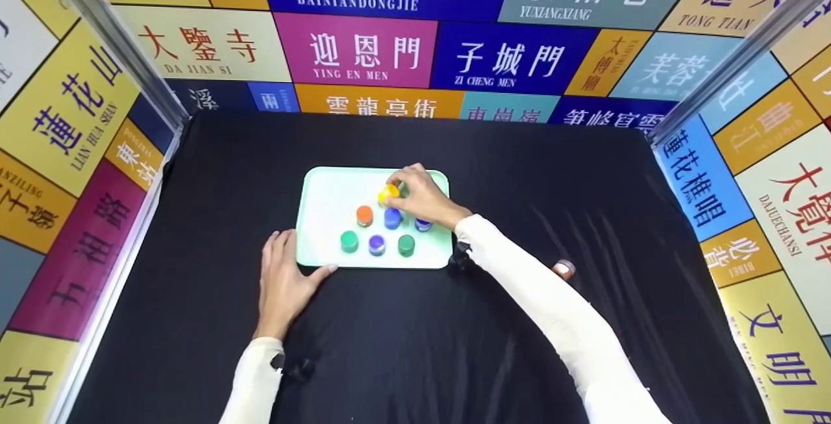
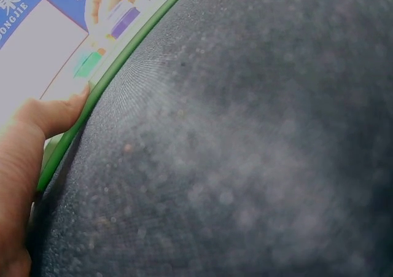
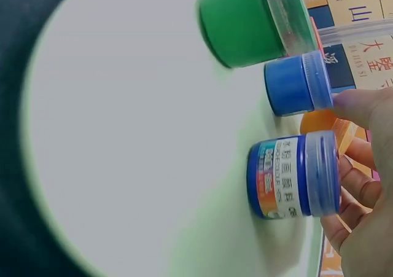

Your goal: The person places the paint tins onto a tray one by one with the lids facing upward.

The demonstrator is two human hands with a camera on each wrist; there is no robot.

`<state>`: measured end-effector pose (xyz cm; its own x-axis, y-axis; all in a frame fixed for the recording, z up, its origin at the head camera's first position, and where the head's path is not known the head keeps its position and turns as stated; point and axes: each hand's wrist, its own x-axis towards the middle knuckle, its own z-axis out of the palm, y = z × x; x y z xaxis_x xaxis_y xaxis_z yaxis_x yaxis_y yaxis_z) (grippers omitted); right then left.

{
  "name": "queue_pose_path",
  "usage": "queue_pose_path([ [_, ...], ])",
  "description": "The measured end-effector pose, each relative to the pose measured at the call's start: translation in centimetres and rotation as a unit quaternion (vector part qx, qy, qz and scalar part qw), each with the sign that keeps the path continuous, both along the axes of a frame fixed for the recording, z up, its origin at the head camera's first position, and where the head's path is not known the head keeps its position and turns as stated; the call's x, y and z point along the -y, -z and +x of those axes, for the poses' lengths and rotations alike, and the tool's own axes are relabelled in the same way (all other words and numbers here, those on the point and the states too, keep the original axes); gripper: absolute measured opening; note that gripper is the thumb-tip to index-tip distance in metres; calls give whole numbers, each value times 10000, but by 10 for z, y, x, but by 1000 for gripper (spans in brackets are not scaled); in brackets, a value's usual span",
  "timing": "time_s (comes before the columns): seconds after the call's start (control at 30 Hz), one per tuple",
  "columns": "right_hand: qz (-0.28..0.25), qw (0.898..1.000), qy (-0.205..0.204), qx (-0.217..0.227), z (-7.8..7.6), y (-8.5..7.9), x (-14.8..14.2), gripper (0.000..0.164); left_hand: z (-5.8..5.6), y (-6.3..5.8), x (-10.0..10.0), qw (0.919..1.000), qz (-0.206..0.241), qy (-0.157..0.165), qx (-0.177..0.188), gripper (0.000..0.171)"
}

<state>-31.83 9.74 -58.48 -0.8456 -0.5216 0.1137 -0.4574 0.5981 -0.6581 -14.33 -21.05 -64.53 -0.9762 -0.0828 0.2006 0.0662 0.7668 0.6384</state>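
Note:
In the head view, my right hand (image 1: 425, 197) pinches a yellow paint jar (image 1: 388, 194) over the back part of the pale green tray (image 1: 331, 184). In front of it stand an orange jar (image 1: 364, 216), a blue jar (image 1: 392, 218) and a dark blue jar (image 1: 422, 224). Nearer the front edge are a green jar (image 1: 349, 241), a purple jar (image 1: 376, 245) and another green jar (image 1: 406, 245). My left hand (image 1: 285, 278) touches the tray's front left corner, fingers along the side and thumb at the front rim. The right wrist view shows a labelled paint jar (image 3: 291, 175) near my fingers.
One more jar (image 1: 563, 269), orange with a pale patch, is on the black cloth (image 1: 519, 171) right of the tray, beside my right sleeve (image 1: 545, 300). Sign-covered panels (image 1: 370, 50) close off the back and sides.

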Motion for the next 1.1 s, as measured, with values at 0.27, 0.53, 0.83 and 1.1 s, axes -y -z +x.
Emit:
queue_pose_path([
  [0.27, 330, 9993, 54, -181, -1, -2, 16, 43, 0, -2, -1, 10000, -27, 14, 53, 107],
  [0.53, 571, 9981, 143, -165, -2, -5, 29, 44, -1, -3, -4, 10000, -13, 45, 78, 106],
  [0.83, 881, 9958, 77, -214, 0, -8, 43, 45, -1, -2, 1, 9999, -47, 8, 116, 107],
  [1.1, 493, 9988, -58, -34, 7, -12, 38, 43, -1, -3, 2, 9999, -67, -3, 83, 108],
])
